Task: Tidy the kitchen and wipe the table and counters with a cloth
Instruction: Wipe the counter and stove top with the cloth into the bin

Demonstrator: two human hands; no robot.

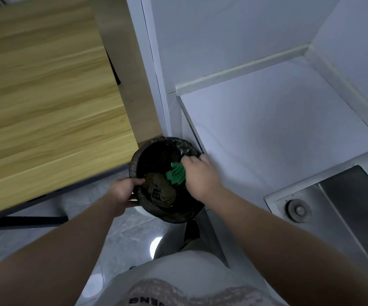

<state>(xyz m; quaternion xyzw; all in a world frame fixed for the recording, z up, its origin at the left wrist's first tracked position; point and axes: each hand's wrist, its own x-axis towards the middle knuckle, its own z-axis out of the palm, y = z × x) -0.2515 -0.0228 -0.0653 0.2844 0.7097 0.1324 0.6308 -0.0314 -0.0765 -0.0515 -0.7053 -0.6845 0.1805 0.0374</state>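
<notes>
The person stands by the white counter [267,129] and holds a round bin [169,140] up in front of them. The bin has a black bag in it, and the bag is folded over the rim.

The left hand [122,192] grips the left side of the bin. The thumb lies over the rim and the fingers are curled under it, so the hold is tight.

The right hand [200,173] is over the right side of the bin. Its fingers are bent down around a green thing [175,173], which sticks out from under the hand. The green thing has ridges or folds. I cannot tell if it is a cloth. It hangs just above the inside of the bin.

Down in the bin lies some brown rubbish [158,184] with a dark label on it.

To the left of the bin is a wooden table [46,96]. Its corner is just beside the bin. To the right, a metal sink [344,206] is set into the counter, with a round drain [299,210] in it. Below is a shiny grey floor [123,239].
</notes>
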